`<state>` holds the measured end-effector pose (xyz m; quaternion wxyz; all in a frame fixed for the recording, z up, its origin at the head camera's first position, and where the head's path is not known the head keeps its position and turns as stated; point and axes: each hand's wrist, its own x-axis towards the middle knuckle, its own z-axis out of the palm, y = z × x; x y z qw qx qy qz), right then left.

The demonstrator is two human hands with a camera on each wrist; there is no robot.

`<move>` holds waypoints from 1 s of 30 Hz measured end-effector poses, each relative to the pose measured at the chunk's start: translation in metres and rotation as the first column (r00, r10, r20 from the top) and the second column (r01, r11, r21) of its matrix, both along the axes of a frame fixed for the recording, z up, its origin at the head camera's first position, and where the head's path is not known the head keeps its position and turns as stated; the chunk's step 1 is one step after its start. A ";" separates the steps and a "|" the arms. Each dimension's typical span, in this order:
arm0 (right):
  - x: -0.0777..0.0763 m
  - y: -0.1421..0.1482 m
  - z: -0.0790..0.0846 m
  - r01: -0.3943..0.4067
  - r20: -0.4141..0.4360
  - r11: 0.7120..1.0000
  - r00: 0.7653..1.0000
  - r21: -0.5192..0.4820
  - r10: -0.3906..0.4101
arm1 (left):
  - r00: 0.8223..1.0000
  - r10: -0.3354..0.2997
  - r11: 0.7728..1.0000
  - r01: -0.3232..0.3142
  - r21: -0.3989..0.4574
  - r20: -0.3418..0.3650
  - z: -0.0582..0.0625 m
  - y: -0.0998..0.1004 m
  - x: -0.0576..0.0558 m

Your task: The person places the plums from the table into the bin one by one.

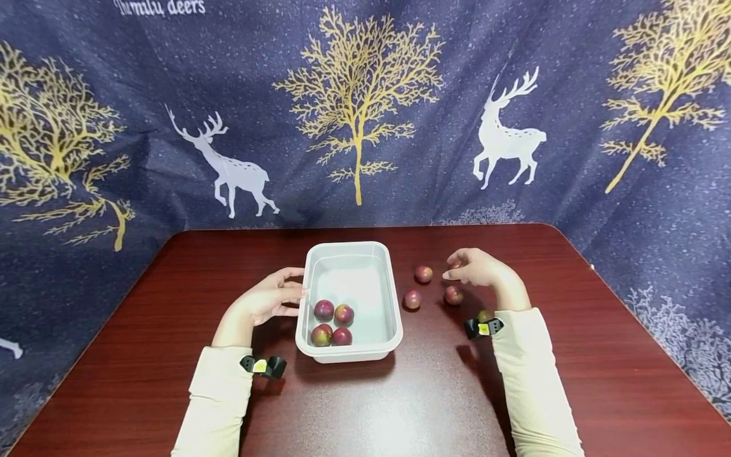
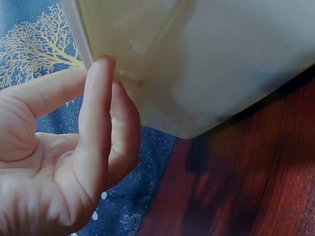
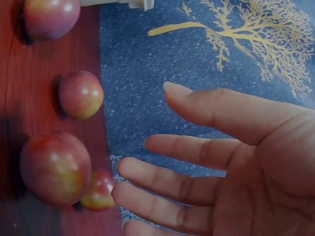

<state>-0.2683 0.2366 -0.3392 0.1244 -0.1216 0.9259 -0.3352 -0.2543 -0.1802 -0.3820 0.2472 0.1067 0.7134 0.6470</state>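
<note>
A white rectangular plastic box stands mid-table. Several plums, one of them a dark red plum, lie in its near left part. My left hand is at the box's left side; its thumb reaches the rim and its fingertips touch the outer wall. To the right of the box, my right hand hovers over loose plums with parted fingers, holding nothing. Near it lie a plum, a second plum and a third plum. The hand partly covers another plum behind its fingers.
The reddish-brown wooden table ends at a dark blue cloth with trees and deer. One more plum lies by the right wrist, partly hidden behind the black wrist strap.
</note>
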 end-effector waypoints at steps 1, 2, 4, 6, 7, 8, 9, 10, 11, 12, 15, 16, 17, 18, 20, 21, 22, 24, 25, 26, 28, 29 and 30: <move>-0.001 0.000 -0.001 0.003 0.010 1.000 1.000 0.004 -0.003 | 1.000 0.001 1.000 -0.001 0.000 0.000 0.000 0.000 0.000; -0.002 0.000 -0.002 0.004 0.018 1.000 1.000 0.008 -0.004 | 1.000 0.001 1.000 -0.001 -0.001 -0.001 0.000 0.000 0.000; -0.003 0.000 -0.004 0.003 0.030 1.000 1.000 0.016 -0.003 | 1.000 0.000 1.000 0.000 -0.005 -0.003 0.000 0.000 -0.001; -0.004 0.001 -0.005 0.004 0.045 1.000 0.999 0.015 -0.004 | 1.000 0.001 1.000 -0.001 -0.011 -0.005 0.000 0.000 -0.001; -0.004 0.001 -0.006 0.002 0.049 1.000 0.999 0.020 -0.003 | 1.000 0.002 1.000 -0.002 -0.013 -0.006 0.000 0.000 -0.001; -0.004 0.002 -0.007 -0.004 0.047 1.000 0.999 0.028 0.003 | 1.000 0.002 1.000 -0.002 -0.015 -0.006 0.001 0.000 -0.001; -0.005 0.002 -0.008 -0.006 0.049 1.000 0.999 0.031 0.005 | 1.000 0.002 1.000 -0.002 -0.016 -0.005 0.001 0.000 -0.001; -0.006 0.003 -0.009 -0.003 0.057 1.000 0.998 0.031 0.001 | 1.000 0.002 1.000 -0.002 -0.016 -0.005 0.001 0.000 -0.001; -0.007 0.003 -0.010 0.000 0.066 0.999 0.998 0.033 -0.003 | 1.000 0.002 1.000 -0.002 -0.015 -0.004 0.001 0.000 -0.001; -0.007 0.003 -0.011 -0.002 0.064 0.999 0.998 0.043 0.000 | 1.000 0.001 1.000 -0.001 -0.013 -0.002 0.001 0.000 -0.001; -0.008 0.003 -0.013 -0.002 0.065 0.999 0.998 0.054 -0.002 | 1.000 -0.001 1.000 0.001 -0.005 0.001 0.001 0.000 0.000; -0.009 0.002 -0.014 0.000 0.067 0.998 0.998 0.058 -0.004 | 1.000 -0.002 1.000 0.002 -0.003 0.000 0.001 0.000 0.000; -0.009 0.002 -0.015 -0.005 0.066 0.998 0.998 0.062 0.001 | 1.000 -0.001 1.000 0.001 -0.002 0.000 0.001 0.000 0.000; -0.009 0.001 -0.015 -0.005 0.070 0.998 0.998 0.061 0.001 | 1.000 -0.002 1.000 0.002 0.000 -0.001 0.001 -0.001 0.000; -0.008 0.000 -0.017 -0.002 0.102 0.999 0.995 0.042 -0.002 | 1.000 -0.001 1.000 0.001 0.002 -0.004 0.001 -0.001 0.000; -0.008 0.000 -0.018 0.000 0.129 1.000 0.992 0.020 -0.003 | 1.000 -0.001 1.000 0.001 0.003 -0.004 0.001 -0.001 0.000; -0.008 -0.001 -0.018 0.005 0.156 1.000 0.988 0.001 -0.005 | 1.000 -0.001 1.000 0.001 0.004 -0.005 0.001 -0.001 0.000; -0.008 -0.001 -0.020 0.015 0.204 0.999 0.979 -0.029 -0.008 | 1.000 0.001 1.000 -0.001 0.003 -0.005 0.001 -0.001 0.000; -0.009 -0.002 -0.021 0.010 0.220 0.999 0.976 -0.036 -0.002 | 1.000 0.002 1.000 -0.002 0.001 -0.005 0.001 -0.001 0.000; -0.009 -0.002 -0.022 0.012 0.234 0.999 0.972 -0.041 -0.002 | 1.000 0.003 1.000 -0.003 0.000 -0.005 0.001 0.000 0.000; -0.009 -0.003 -0.023 -0.003 0.232 1.000 0.973 -0.022 0.008 | 1.000 0.004 1.000 -0.004 -0.005 -0.006 0.001 0.000 0.000; -0.010 -0.004 -0.024 -0.006 0.220 1.000 0.975 -0.005 0.006 | 1.000 0.005 1.000 -0.005 -0.008 -0.006 0.001 0.000 0.000; -0.011 -0.004 -0.024 -0.011 0.208 1.000 0.978 0.009 0.009 | 1.000 0.005 1.000 -0.005 -0.010 -0.007 0.001 0.000 -0.001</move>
